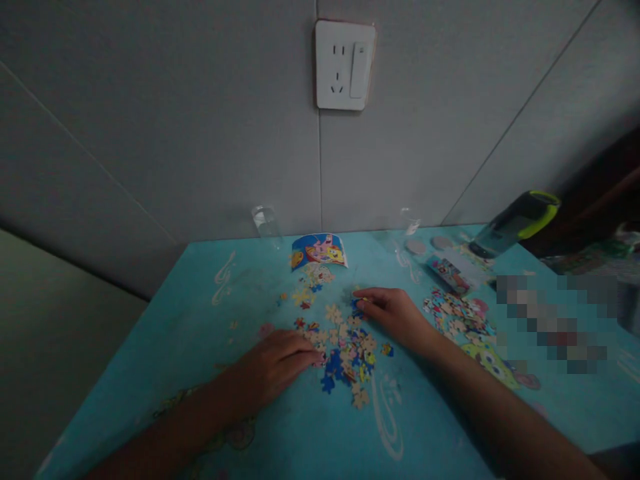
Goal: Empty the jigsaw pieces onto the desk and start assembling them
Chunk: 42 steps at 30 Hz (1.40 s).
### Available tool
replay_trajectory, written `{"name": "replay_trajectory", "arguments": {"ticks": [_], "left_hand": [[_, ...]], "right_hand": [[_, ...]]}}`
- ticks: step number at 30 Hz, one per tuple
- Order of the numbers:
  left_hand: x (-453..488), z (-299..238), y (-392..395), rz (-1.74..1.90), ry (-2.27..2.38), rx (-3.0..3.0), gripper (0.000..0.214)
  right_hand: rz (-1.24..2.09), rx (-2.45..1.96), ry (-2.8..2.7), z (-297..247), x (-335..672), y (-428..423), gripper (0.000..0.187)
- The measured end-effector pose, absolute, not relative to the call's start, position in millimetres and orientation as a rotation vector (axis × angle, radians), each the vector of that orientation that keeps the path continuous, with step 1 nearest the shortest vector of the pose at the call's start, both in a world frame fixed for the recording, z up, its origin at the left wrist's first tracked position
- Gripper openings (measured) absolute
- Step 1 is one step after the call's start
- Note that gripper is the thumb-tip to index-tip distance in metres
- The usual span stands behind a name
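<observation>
Puzzle pieces (334, 366) between both hands (284, 359) (391, 308)

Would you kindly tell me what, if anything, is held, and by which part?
Right hand: apparently a blue puzzle piece, gripped part unclear; left hand: cannot tell.

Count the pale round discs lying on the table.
2 in view: the left disc and the right disc, side by side toward the back edge of the table. Others may be hidden.
</observation>
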<state>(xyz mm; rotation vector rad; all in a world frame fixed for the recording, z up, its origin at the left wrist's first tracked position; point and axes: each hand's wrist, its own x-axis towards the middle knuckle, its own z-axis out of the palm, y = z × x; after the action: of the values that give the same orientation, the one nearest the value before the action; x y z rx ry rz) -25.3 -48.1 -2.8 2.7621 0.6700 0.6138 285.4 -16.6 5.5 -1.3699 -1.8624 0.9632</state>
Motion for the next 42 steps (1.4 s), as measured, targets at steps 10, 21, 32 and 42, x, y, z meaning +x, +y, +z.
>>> {"name": "replay_trajectory", "arguments": {"ticks": [10,21,32,42], "left_hand": [[-28.3,-0.8,-45.3,0.638,0.648,2.871,0.024],[-25.1,0.2,-49.2,0.628,0.629,2.891,0.026],[-22.2,4.1,-50.6,0.603,0.595,2.882,0.007],[-26.0,-3.5,-50.0,0.57,0.507,2.85,0.008]], "right_hand": [[0.635,-1.454,-2.069,6.7,306.0,-3.8,0.03],[0.705,-1.167,-2.355,20.6,294.0,-16.0,0.022],[0.619,-1.172,-2.468,27.8,288.4,-21.3,0.023],[0.266,-1.661,-2.139,14.2,304.4,-7.1,0.029]]}}
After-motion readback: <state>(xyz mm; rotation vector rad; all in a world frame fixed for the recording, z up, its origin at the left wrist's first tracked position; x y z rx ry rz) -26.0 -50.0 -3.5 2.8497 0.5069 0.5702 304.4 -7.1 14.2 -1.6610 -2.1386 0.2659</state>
